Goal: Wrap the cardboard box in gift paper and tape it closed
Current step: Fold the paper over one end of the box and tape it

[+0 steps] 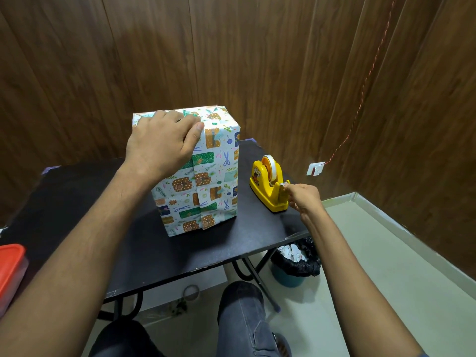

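Note:
A tall box wrapped in white gift paper with green, orange and blue prints [206, 181] stands upright on the black table [180, 253]. A vertical paper seam runs down its near face. My left hand [162, 143] lies on the box's top, fingers pressing the folded paper flaps down, thumb over the front top edge. To the right stands a yellow tape dispenser [269, 184] with a white tape roll. My right hand [304, 198] pinches the tape end at the dispenser's cutter.
A red-lidded plastic container [11, 269] sits at the table's left edge. Under the table's right corner stands a bin with a black liner [296, 264]. A tape roll [191, 292] lies on the floor. My knees are below the table's front edge. Wood-panelled walls surround.

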